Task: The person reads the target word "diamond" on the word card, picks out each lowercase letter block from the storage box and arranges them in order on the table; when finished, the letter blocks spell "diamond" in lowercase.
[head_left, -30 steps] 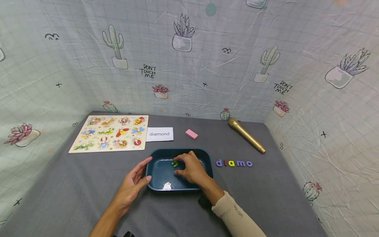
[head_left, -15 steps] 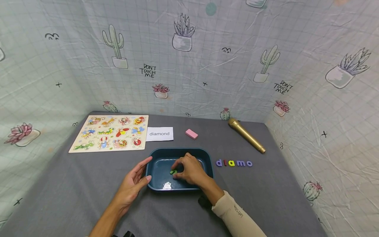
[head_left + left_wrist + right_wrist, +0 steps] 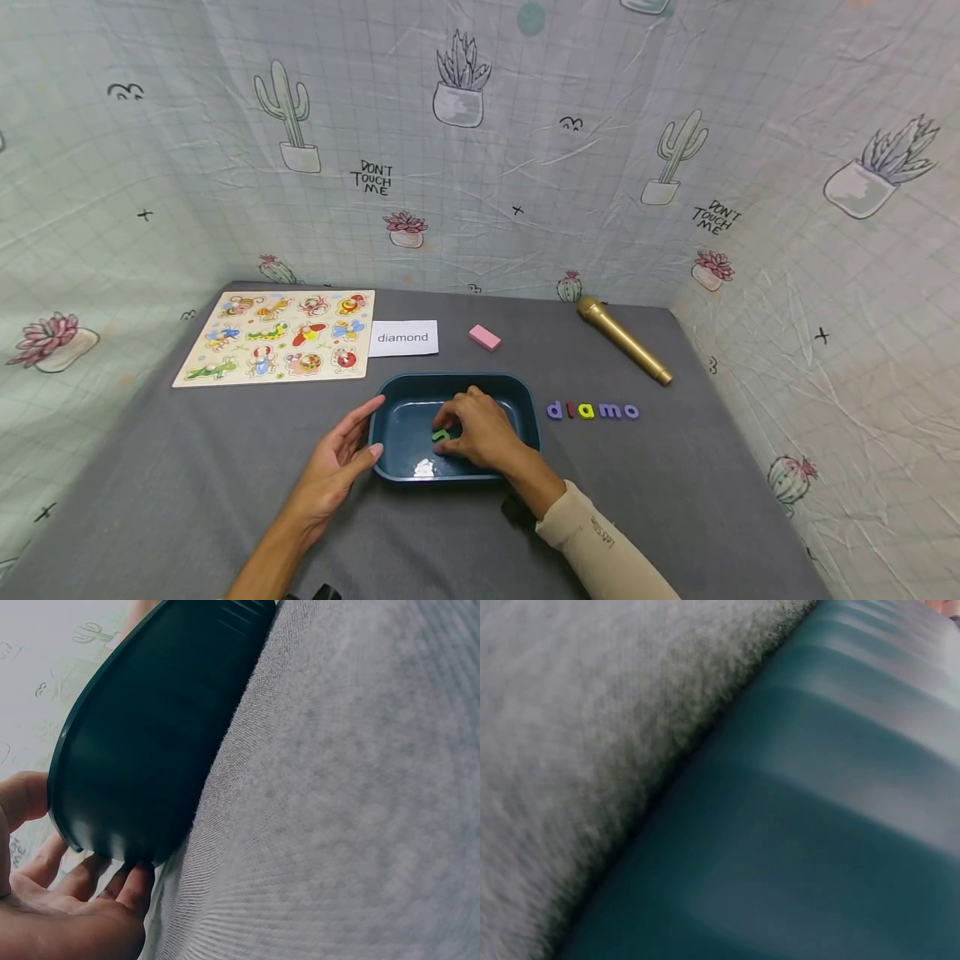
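A dark teal tray stands on the grey cloth in the head view. My left hand touches its left end from outside, fingers extended and thumb near the rim; in the left wrist view, the same fingertips meet the tray's outer wall. Inside the tray, my right hand pinches a small green letter between thumb and fingers. Part of the letter is hidden, and which letter it is cannot be told. The right wrist view shows only the tray's ridged outer side and cloth.
Right of the tray, coloured letters spell "diamo" in a row. Behind it lie a white card printed "diamond", a pink eraser-like block, an insect picture board and a gold microphone. A patterned curtain rises behind.
My right thumb and fingers have closed in on the green letter, which has shifted slightly nearer to me and turned. My left hand and the tray have stayed put.
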A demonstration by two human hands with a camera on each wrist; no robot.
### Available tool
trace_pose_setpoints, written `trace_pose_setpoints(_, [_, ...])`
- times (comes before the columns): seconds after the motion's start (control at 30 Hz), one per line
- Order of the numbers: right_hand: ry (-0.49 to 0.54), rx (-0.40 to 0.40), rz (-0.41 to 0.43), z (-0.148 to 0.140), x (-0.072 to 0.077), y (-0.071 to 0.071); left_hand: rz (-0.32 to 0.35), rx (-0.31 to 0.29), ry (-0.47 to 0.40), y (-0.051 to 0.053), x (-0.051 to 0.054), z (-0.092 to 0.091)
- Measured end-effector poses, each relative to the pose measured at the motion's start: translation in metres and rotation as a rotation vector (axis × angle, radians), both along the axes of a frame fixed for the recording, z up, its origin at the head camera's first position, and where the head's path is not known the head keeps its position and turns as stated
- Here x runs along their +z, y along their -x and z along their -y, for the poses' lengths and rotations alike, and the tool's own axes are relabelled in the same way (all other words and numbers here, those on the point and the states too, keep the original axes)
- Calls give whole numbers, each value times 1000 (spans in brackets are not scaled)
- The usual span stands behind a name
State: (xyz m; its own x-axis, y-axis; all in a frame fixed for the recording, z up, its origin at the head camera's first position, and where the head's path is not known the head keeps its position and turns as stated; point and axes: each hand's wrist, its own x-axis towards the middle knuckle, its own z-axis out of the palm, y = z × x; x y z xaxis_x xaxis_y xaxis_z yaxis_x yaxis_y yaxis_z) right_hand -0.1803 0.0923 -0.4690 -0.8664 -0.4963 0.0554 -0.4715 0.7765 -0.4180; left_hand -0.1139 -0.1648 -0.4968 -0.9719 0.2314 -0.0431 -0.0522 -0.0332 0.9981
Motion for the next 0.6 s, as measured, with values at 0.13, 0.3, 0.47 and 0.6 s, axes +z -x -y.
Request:
trace_pose_setpoints(0.13, [6,7,-12,0,-1,-1,-3,1,-2,0,0,0])
trace_pose_setpoints(0.3, [15,-1,-23,-1,-1,-2,-8,-2,-9,0,-1,0])
trace_pose_setpoints(0.47, [-12,-8,-43,0,0,-2,-12,-5,-19,1,-1,-1])
trace_pose_setpoints(0.6, [-29,-10,-42,1,0,-2,-20,-4,-21,1,-1,-1])
